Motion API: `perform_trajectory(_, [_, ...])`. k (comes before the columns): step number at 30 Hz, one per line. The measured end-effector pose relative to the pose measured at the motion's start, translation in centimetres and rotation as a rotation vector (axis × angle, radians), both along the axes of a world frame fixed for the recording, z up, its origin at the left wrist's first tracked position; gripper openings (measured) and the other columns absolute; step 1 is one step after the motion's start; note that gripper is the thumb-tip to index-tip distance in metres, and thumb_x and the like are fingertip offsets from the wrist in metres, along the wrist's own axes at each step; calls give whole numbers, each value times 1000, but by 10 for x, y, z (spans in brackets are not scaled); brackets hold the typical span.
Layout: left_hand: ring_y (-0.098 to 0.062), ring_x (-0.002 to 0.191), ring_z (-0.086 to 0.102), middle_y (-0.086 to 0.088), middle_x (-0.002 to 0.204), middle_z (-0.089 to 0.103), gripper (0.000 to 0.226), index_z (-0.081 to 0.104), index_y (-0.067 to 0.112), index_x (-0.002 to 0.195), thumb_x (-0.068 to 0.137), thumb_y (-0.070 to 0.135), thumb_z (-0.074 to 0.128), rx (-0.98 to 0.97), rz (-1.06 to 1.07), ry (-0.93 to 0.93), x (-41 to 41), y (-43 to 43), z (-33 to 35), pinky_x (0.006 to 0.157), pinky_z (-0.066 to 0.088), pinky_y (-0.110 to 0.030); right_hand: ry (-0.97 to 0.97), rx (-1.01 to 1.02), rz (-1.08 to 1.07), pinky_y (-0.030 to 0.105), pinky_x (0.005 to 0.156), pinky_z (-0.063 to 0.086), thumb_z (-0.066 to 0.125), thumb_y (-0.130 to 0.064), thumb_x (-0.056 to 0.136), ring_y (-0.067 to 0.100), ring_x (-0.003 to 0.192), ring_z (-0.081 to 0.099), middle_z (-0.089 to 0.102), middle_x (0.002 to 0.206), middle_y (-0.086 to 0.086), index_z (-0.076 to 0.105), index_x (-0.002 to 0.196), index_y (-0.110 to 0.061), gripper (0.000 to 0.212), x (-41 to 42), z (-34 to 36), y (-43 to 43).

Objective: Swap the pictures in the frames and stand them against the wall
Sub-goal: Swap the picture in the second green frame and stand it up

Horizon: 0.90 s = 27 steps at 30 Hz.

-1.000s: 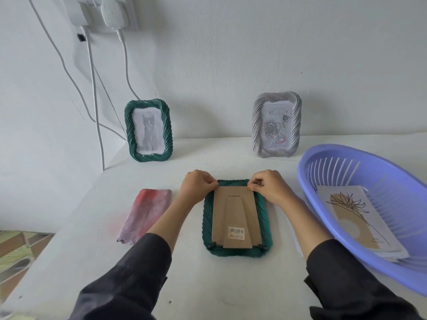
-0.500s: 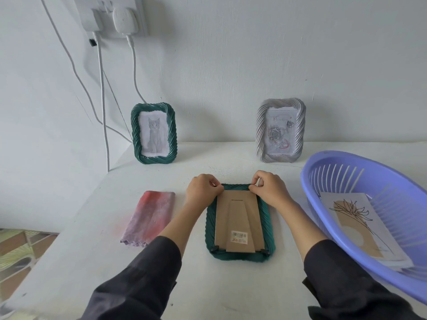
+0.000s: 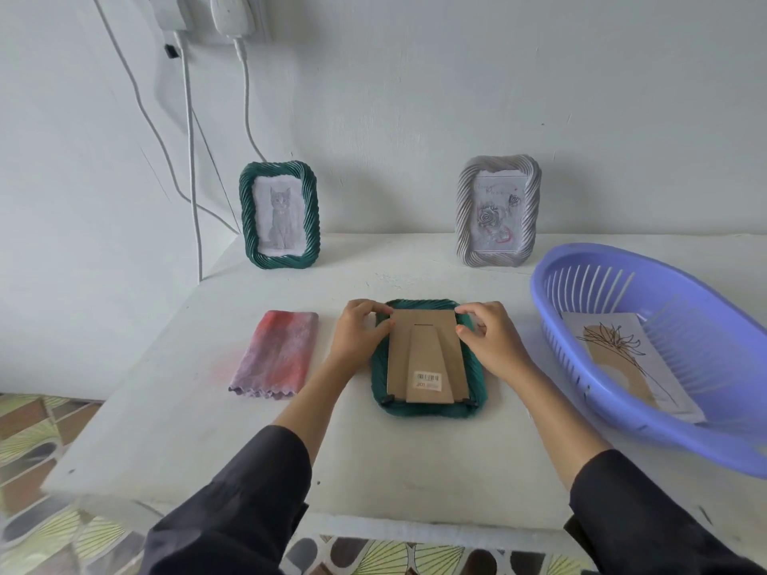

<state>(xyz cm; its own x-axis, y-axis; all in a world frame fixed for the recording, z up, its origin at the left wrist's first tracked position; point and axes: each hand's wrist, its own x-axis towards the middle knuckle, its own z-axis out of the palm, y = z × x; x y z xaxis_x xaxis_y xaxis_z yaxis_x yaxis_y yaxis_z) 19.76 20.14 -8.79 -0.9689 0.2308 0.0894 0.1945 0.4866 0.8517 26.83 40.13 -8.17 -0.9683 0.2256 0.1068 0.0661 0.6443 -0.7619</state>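
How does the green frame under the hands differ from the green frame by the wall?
The green frame under the hands lies face down, cardboard back up; the green frame by the wall stands upright, showing a cat picture. The left hand and right hand pinch the first's top corners; nothing touches the second. Both have dark green ribbed rims.

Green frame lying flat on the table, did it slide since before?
No. The flat green frame lies just as far from the cloth on its left and the basket on its right.
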Motion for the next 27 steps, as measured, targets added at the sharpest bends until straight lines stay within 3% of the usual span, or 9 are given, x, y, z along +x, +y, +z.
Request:
perform_trajectory(2, [-12, 112, 46, -1, 119, 50, 8, 70, 17, 91, 83, 18, 67, -7, -44, 2, 11, -7, -3, 98, 33, -24, 25, 31, -10, 19, 85, 31, 60, -11, 85, 18, 103, 49, 50, 110, 8, 63, 104, -14, 20, 18, -3, -4])
perform_trajectory(7, [-11, 113, 44, 4, 113, 47, 5, 74, 20, 83, 78, 19, 73, -44, -162, 15, 43, -28, -6, 103, 33, -28, 50, 61, 14, 18, 80, 31, 62, -9, 84, 19, 99, 51, 48, 98, 3, 68, 91, -10, 10, 67, -11, -11])
perform_trajectory(12, [-10, 118, 40, 8, 120, 44, 21, 74, 28, 93, 72, 29, 78, -125, -286, -5, 68, -44, -4, 102, 31, -24, 3, 36, 66, 13, 89, 27, 64, -19, 85, 12, 113, 45, 44, 112, -1, 65, 110, -12, 25, 93, -17, -17])
perform_trajectory(15, [-14, 117, 39, 9, 125, 38, 28, 73, 28, 97, 69, 29, 80, -168, -301, 41, 76, -46, -3, 98, 32, -23, -14, 55, 116, 18, 98, 25, 72, -27, 78, 8, 118, 37, 40, 119, -3, 63, 113, -19, 37, 100, -18, -17])
perform_trajectory(21, [-18, 115, 41, 9, 124, 40, 27, 75, 23, 93, 67, 22, 82, -160, -287, 62, 83, -46, -1, 94, 33, -22, 41, 102, 99, 26, 93, 35, 80, -24, 69, 20, 111, 48, 50, 109, 1, 67, 98, -16, 32, 99, -21, -17])
perform_trajectory(27, [-12, 110, 38, 12, 110, 45, 25, 76, 18, 90, 67, 22, 82, -155, -276, 73, 83, -44, 0, 91, 26, -16, 51, 70, 88, 30, 89, 39, 81, -23, 67, 22, 104, 51, 52, 100, 0, 68, 90, -20, 27, 96, -21, -19])
